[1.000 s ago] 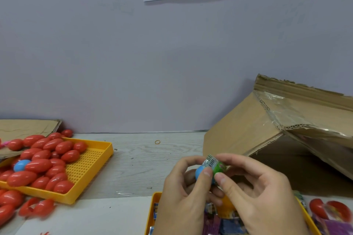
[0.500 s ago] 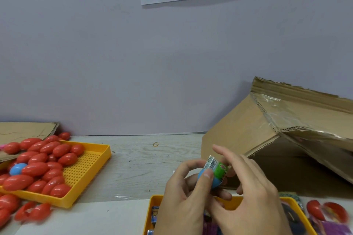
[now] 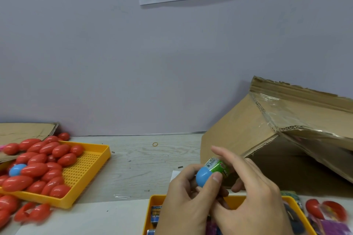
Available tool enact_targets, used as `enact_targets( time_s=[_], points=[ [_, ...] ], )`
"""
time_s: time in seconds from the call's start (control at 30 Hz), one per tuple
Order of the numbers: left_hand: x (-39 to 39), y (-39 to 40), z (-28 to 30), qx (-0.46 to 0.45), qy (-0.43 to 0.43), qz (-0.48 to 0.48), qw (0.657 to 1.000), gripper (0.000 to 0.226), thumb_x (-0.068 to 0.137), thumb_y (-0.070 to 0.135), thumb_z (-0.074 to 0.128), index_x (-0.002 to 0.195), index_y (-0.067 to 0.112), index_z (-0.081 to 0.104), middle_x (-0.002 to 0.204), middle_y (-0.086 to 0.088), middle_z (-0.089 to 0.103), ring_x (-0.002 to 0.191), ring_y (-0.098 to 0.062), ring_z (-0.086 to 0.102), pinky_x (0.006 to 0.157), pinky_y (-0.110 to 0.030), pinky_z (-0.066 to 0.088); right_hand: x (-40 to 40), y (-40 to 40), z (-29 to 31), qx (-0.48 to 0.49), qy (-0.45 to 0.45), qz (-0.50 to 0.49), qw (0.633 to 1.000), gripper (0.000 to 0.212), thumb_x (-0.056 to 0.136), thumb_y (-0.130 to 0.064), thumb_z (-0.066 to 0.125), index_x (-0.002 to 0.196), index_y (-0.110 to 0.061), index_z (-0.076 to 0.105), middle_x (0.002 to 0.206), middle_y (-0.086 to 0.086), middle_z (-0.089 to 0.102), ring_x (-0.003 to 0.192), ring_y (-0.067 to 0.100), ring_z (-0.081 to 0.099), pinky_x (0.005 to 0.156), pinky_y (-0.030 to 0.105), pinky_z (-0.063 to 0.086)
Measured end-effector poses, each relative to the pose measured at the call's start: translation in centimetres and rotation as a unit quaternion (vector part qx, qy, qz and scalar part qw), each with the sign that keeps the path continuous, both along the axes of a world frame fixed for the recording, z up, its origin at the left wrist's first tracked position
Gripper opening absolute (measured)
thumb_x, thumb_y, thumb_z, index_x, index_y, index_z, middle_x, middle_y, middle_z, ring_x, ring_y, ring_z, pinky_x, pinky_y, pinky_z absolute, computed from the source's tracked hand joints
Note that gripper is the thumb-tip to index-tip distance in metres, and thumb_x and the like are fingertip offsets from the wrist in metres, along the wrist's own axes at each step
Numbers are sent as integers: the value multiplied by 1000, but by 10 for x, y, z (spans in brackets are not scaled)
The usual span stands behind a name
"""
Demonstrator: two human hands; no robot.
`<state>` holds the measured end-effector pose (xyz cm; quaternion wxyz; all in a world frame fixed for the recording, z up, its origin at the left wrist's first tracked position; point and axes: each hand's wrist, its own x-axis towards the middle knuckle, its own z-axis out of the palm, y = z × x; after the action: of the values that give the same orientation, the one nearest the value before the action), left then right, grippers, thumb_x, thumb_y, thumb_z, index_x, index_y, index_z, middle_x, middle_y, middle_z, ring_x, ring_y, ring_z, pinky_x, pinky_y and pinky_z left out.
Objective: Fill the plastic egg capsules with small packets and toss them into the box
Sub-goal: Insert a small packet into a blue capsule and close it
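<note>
**Packet half-seated in blue capsule, box waiting at right**

- Box point(image 3: 236, 133): large corrugated cardboard, lying at far right of the worktop point(image 3: 152, 160), open mouth facing me. I judge it stiff and an easy target.
- Yellow tray point(image 3: 89, 170), left: heaped with red capsules point(image 3: 34, 170). I'd expect them to be light, hard, smooth, prone to roll.
- Near tray point(image 3: 152, 200), under my hands: spare packets, mostly hidden.
- Left hand point(image 3: 187, 202): fingers curled round the blue capsule half point(image 3: 203, 176), thumb on its rim.
- Right hand point(image 3: 254, 196): fingers extended against the green packet point(image 3: 219, 166), pressing; grip not visible.
- Blue half: slippery shell; hold it round the belly.
- Packet: soft, crinkly, springy; push at its exposed end.
</note>
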<state>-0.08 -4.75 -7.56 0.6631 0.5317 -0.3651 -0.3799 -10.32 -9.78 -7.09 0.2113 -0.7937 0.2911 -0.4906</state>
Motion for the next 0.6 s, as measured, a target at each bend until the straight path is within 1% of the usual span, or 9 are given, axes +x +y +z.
enact_targets(
  time_s=[0.07,0.17,0.23,0.3,0.33,0.4,0.47,0.53,0.6],
  points=[
    [-1,0,2,-6,9,8,1000,20,68,30,75,83,16,73,73,-15,73,59,-23,68,58,-28,54,3,2,3,-4,-10,-10,1000,70,47,-21,65,114,-44,63,87,-23,58,73,-23,48,61,-9,30],
    [-1,0,2,-8,-2,21,1000,30,66,29,89,87,14,74,80,-14,74,62,-23,71,58,-30,56,1,2,5,11,-9,-9,1000,71,46,-21,66,113,-46,63,90,-23,61,74,-24,49,61,-10,30],
    [0,1,3,-6,-5,30,1000,28,68,21,81,92,11,73,82,-14,75,63,-23,72,56,-26,55,0,2,5,29,-11,-13,999,74,46,-22,67,115,-49,61,91,-25,62,77,-21,51,61,-8,33],
    [0,2,4,1,-1,29,1000,20,77,7,77,97,9,71,83,-13,75,64,-23,73,55,-23,54,-1,1,4,48,-4,-7,999,77,47,-20,72,111,-61,58,101,-24,62,82,-16,54,62,-4,37],
    [1,2,4,3,2,26,1000,20,79,4,75,99,8,71,83,-14,75,64,-23,73,55,-22,54,-2,0,3,54,5,0,999,80,48,-16,77,109,-64,56,101,-24,63,84,-14,55,62,-2,39],
    [1,2,3,2,7,20,1000,22,78,6,75,100,6,71,83,-15,75,64,-23,72,55,-22,53,-4,-1,1,88,10,28,996,85,52,-9,82,107,-68,56,97,-26,65,88,-5,58,63,5,45],
    [2,3,4,0,14,14,1000,32,69,17,76,99,7,73,83,-17,75,65,-23,72,56,-24,54,-5,0,2,150,8,61,987,84,56,-15,76,111,-72,50,104,-30,63,87,3,61,67,16,50],
    [3,3,4,-5,31,16,999,39,59,24,75,95,9,75,82,-17,75,65,-22,71,57,-25,55,-7,-2,2,201,-20,102,974,74,64,-10,73,109,-66,56,107,-27,66,92,4,63,74,29,54],
    [4,4,5,-3,45,9,999,38,58,25,76,92,7,76,78,-17,74,62,-22,68,55,-25,54,-8,-3,5,242,-72,135,958,61,76,-2,71,103,-56,66,103,-17,72,98,4,66,78,37,56]
  ],
)
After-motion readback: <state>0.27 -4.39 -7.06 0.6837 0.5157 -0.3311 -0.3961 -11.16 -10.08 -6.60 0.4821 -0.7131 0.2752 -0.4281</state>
